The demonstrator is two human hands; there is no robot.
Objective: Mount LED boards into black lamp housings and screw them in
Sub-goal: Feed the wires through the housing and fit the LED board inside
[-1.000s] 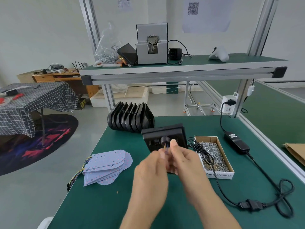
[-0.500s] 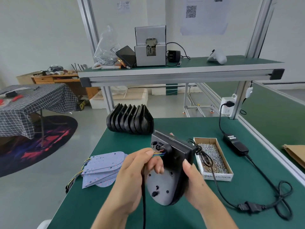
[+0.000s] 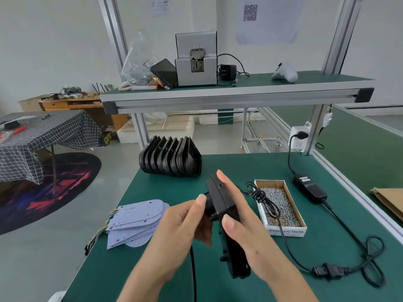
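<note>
Open green mat low in the frame; clutter rings the centre.

The bench [image 3: 130,269] lies bare at lower left and at upper right centre. The stack of LED boards [image 3: 136,223] blocks the left of centre, and the row of black housings [image 3: 172,156] stands across the upper middle. The screw box [image 3: 281,205] sits right of centre, with the cable [image 3: 290,247] trailing over it to the plug joint [image 3: 329,271] at lower right. The hands [image 3: 181,232] and the held housing [image 3: 226,219] fill the centre. The shelf [image 3: 229,94] overhangs above.
</note>
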